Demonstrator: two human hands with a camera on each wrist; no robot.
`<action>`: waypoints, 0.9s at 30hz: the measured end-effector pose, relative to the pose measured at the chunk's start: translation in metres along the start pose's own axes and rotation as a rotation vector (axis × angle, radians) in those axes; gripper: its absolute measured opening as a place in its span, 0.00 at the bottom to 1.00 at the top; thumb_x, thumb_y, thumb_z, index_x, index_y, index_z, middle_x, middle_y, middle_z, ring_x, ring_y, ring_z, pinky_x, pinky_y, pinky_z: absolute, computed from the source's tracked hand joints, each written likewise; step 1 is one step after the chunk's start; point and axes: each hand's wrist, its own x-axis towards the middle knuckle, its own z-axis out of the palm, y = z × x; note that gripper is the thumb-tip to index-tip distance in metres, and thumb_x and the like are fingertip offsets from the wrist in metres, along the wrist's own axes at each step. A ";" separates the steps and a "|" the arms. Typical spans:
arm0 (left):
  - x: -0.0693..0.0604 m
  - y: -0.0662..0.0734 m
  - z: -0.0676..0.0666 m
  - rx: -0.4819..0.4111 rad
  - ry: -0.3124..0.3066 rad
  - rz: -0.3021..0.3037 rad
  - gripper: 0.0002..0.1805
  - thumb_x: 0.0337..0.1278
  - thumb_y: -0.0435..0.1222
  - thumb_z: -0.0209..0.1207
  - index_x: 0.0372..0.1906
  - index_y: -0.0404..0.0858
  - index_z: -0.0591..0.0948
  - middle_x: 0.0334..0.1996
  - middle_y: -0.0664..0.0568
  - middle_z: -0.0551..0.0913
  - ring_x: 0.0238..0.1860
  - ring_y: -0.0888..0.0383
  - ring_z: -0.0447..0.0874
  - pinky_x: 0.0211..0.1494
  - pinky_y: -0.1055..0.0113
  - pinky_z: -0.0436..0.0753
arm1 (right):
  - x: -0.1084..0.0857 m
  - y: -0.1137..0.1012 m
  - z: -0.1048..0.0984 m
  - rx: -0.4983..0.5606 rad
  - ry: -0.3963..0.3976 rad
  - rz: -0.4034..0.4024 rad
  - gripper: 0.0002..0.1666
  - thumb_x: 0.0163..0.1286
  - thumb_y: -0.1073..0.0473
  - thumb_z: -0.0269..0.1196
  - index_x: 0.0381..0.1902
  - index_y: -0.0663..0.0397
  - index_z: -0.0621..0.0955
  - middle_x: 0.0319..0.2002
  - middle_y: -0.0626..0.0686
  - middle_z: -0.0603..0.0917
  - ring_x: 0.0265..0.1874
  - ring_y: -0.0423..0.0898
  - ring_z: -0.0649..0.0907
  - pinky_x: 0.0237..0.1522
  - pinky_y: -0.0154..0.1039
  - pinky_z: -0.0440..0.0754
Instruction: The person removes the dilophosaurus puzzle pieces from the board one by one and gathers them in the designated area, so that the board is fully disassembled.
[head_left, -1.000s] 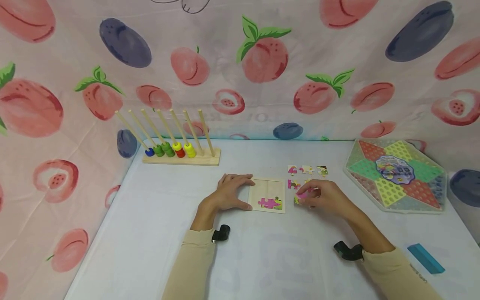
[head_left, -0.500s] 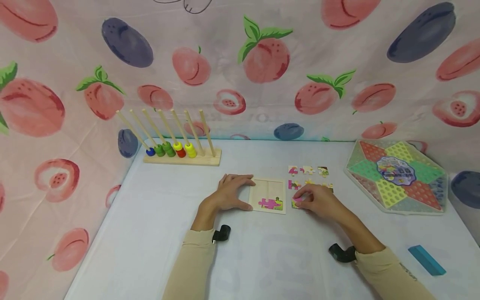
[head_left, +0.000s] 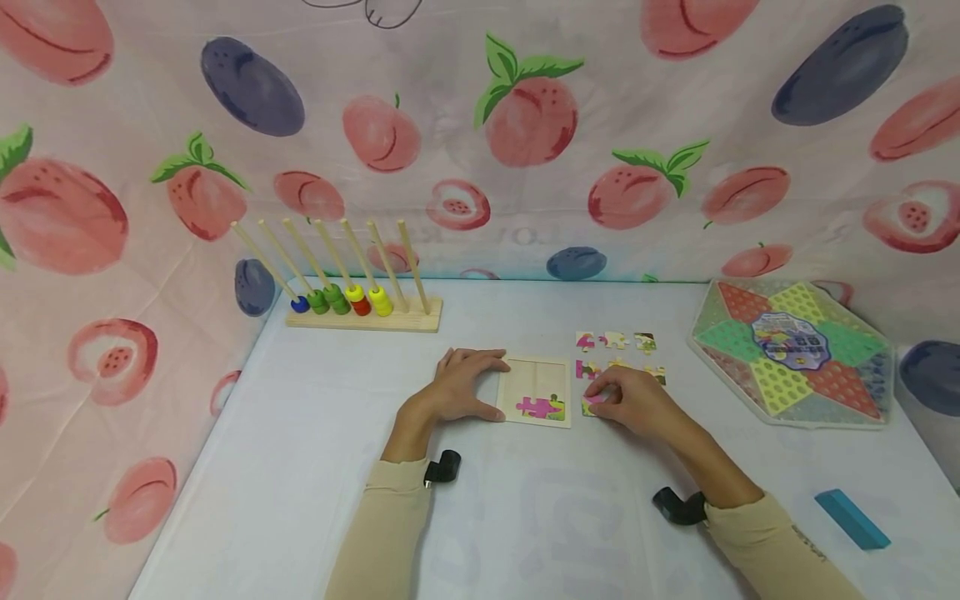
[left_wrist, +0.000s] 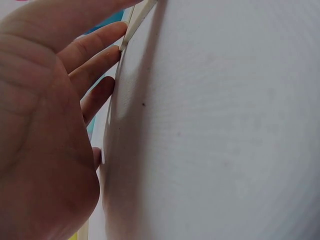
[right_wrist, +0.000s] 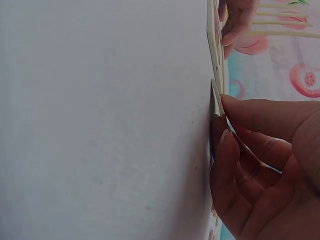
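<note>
A shallow wooden puzzle tray (head_left: 534, 375) lies mid-table, with joined pink and green pieces (head_left: 540, 407) in its lower right part. My left hand (head_left: 457, 387) rests at the tray's left side, thumb and forefinger spread to its two left corners. Fairly straight fingers (left_wrist: 100, 52) touch the tray's edge in the left wrist view. Just right of the tray, my right hand (head_left: 633, 400) pinches a pink and green puzzle piece (head_left: 588, 408) between thumb and fingertips. In the right wrist view this puzzle piece (right_wrist: 216, 95) appears edge-on and tilted, partly hidden by the fingers.
Several loose puzzle pieces (head_left: 615, 340) lie in rows beyond my right hand, some partly covered by it. A wooden bead rack (head_left: 363, 319) stands back left, a hexagonal board game box (head_left: 791, 350) back right. A blue bar (head_left: 852, 518) lies near my right sleeve.
My right hand has shifted slightly left and closer to the tray with the puzzle piece, then stayed almost still. The left hand and the tray have not visibly moved.
</note>
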 end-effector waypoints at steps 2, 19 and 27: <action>0.000 0.000 0.000 -0.002 0.000 -0.001 0.40 0.45 0.47 0.78 0.68 0.52 0.77 0.79 0.61 0.64 0.77 0.51 0.58 0.84 0.41 0.38 | 0.001 -0.001 0.000 -0.004 -0.004 0.006 0.09 0.61 0.62 0.74 0.40 0.54 0.87 0.38 0.52 0.85 0.29 0.42 0.76 0.29 0.29 0.74; -0.001 0.000 0.001 0.005 0.007 0.001 0.40 0.44 0.47 0.79 0.67 0.52 0.77 0.79 0.62 0.65 0.77 0.51 0.58 0.84 0.41 0.39 | 0.003 -0.004 -0.001 -0.109 0.043 0.064 0.20 0.57 0.57 0.78 0.46 0.53 0.84 0.42 0.55 0.76 0.31 0.44 0.73 0.32 0.34 0.69; -0.001 0.000 0.000 0.008 0.003 0.003 0.40 0.45 0.47 0.78 0.67 0.52 0.77 0.79 0.62 0.64 0.77 0.50 0.58 0.84 0.41 0.39 | 0.004 -0.007 -0.001 -0.106 0.040 0.067 0.22 0.57 0.56 0.78 0.47 0.52 0.83 0.44 0.56 0.77 0.33 0.45 0.73 0.31 0.33 0.72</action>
